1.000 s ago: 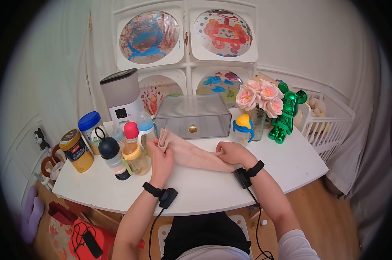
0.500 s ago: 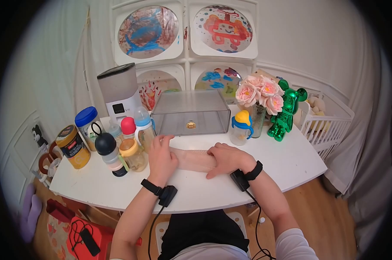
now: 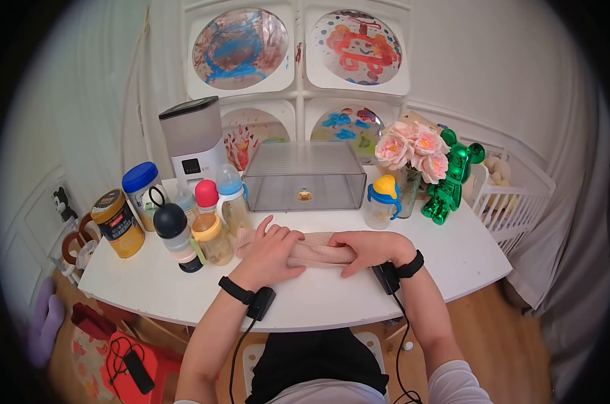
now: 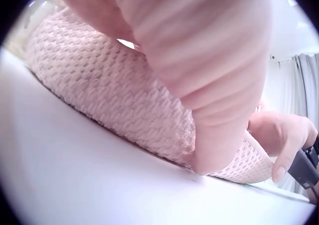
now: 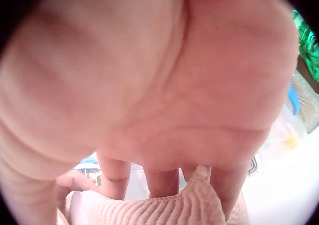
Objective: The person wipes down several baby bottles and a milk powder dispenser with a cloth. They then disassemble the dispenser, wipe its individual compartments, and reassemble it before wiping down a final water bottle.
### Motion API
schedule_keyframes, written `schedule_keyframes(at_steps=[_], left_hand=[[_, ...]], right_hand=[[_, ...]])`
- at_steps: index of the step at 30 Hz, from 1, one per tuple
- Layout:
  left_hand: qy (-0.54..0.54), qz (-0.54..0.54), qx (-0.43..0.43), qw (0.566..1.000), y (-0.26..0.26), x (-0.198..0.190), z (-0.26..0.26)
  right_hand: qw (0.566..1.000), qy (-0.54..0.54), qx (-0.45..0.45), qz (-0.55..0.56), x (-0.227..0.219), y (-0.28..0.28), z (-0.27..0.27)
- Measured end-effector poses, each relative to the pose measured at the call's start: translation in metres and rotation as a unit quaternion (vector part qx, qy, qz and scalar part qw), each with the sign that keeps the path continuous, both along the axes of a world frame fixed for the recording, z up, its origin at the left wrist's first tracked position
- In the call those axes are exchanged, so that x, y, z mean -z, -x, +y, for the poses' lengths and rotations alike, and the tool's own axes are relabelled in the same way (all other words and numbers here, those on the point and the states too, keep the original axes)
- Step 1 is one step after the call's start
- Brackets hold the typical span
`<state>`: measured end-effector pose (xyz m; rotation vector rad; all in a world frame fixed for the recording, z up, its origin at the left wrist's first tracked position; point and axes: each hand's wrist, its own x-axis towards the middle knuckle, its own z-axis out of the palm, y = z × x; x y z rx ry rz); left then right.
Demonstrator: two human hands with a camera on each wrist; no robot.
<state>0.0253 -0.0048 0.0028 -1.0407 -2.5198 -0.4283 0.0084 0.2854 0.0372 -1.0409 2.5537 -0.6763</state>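
Pale walls (image 3: 480,60) with raised moulding enclose the room. Behind the white desk (image 3: 446,246), with its bowed front edge, stands a white frame (image 3: 299,121) holding 4 round painted panels (image 3: 241,50). A white crib (image 3: 514,210) stands beyond the desk at the right, near a grey curtain (image 3: 571,269). The floor (image 3: 500,337) is warm brown wood. A red stool (image 3: 163,360) sits low at the left; a white seat (image 3: 369,347) shows at the near edge. Soft, bright light fills the room.
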Motion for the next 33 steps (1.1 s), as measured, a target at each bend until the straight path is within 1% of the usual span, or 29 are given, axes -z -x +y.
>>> schedule_keyframes(at_steps=[2, 3, 5, 6, 7, 8, 9, 11, 12, 13, 14, 15, 16, 17, 19, 20, 21, 22, 23, 24, 25, 26, 29, 30, 31, 32, 33], left_hand=[[0.014, 0.012, -0.006, 1.0, -0.002, -0.003, 0.0], [0.017, 0.002, -0.016, 1.0, -0.004, -0.003, 0.0], [0.02, -0.006, -0.026, 0.999, -0.007, -0.009, 0.0], [0.052, -0.007, -0.038, 0.998, -0.011, -0.013, -0.001], [0.084, -0.009, -0.049, 0.995, -0.013, -0.015, -0.001], [0.086, -0.008, -0.048, 0.995, -0.014, -0.015, -0.001], [0.094, 0.008, -0.033, 0.995, -0.013, -0.016, -0.001], [0.103, 0.029, -0.018, 0.994, -0.008, -0.018, -0.002], [0.034, 0.05, -0.012, 0.998, -0.002, -0.018, -0.003], [-0.035, 0.07, -0.006, 0.997, 0.0, -0.021, -0.002], [-0.033, 0.071, -0.004, 0.997, -0.001, -0.025, -0.001], [-0.053, 0.059, -0.027, 0.996, -0.003, -0.029, 0.001], [-0.075, 0.048, -0.05, 0.995, -0.005, -0.034, 0.002], [-0.075, 0.051, -0.048, 0.995, -0.005, -0.036, 0.001], [0.029, -0.009, -0.033, 0.999, -0.005, -0.038, -0.009], [0.029, -0.01, -0.033, 0.999, -0.004, -0.034, -0.014], [0.036, -0.049, 0.013, 0.998, -0.002, -0.026, -0.02], [0.042, -0.09, 0.059, 0.993, -0.006, -0.027, -0.021], [0.04, -0.092, 0.056, 0.993, -0.01, -0.029, -0.022], [0.056, -0.165, 0.047, 0.984, -0.016, -0.033, -0.022], [0.073, -0.238, 0.039, 0.968, -0.021, -0.037, -0.021], [0.075, -0.24, 0.039, 0.967, -0.02, -0.035, -0.024], [0.063, -0.267, 0.058, 0.96, -0.012, -0.026, -0.039], [0.066, -0.216, 0.052, 0.973, -0.012, -0.022, -0.043], [0.068, -0.164, 0.045, 0.983, -0.013, -0.02, -0.044], [0.067, -0.161, 0.045, 0.984, -0.018, -0.018, -0.043], [0.074, -0.166, 0.005, 0.983, -0.024, -0.017, -0.041]], right_hand=[[1.0, 0.012, -0.01, 0.012, 0.002, 0.002, 0.002], [1.0, 0.013, -0.008, 0.013, 0.001, 0.002, 0.003], [0.999, 0.035, 0.001, -0.028, -0.002, 0.0, 0.002], [0.999, 0.036, 0.002, -0.028, -0.006, -0.002, 0.001], [0.998, 0.035, 0.006, -0.058, -0.011, -0.005, 0.0], [0.996, 0.033, 0.011, -0.088, -0.014, -0.006, 0.0], [0.996, 0.034, 0.011, -0.086, -0.008, -0.004, 0.002], [0.998, 0.034, -0.056, 0.023, 0.002, 0.001, 0.004], [0.998, 0.036, -0.056, 0.025, 0.005, 0.004, 0.006], [0.999, 0.037, -0.017, 0.029, 0.0, 0.003, 0.004], [0.999, 0.038, 0.022, 0.032, -0.003, 0.002, 0.004], [0.998, 0.039, 0.025, 0.033, -0.006, 0.001, 0.005], [0.994, 0.087, 0.05, 0.04, -0.009, 0.001, 0.006], [0.987, 0.133, 0.074, 0.046, -0.011, 0.002, 0.008], [0.988, 0.116, 0.079, 0.067, -0.016, 0.004, 0.014], [0.988, 0.1, 0.084, 0.084, -0.015, 0.005, 0.017], [0.988, 0.098, 0.084, 0.082, -0.013, 0.004, 0.023], [0.996, 0.069, 0.051, -0.001, -0.01, 0.002, 0.029], [0.996, 0.038, 0.016, -0.082, -0.009, 0.003, 0.031], [0.996, 0.036, 0.013, -0.084, -0.009, 0.005, 0.031], [0.992, 0.026, 0.021, -0.119, -0.009, 0.007, 0.031], [0.988, 0.017, 0.031, -0.153, -0.009, 0.009, 0.031], [0.988, -0.003, 0.016, -0.155, -0.007, 0.019, 0.033], [0.988, -0.004, 0.016, -0.155, -0.004, 0.017, 0.033], [0.997, 0.006, -0.009, -0.073, -0.001, 0.013, 0.032], [0.999, 0.016, -0.034, 0.012, -0.002, 0.011, 0.031], [0.999, 0.016, -0.034, 0.015, -0.006, 0.011, 0.029]])
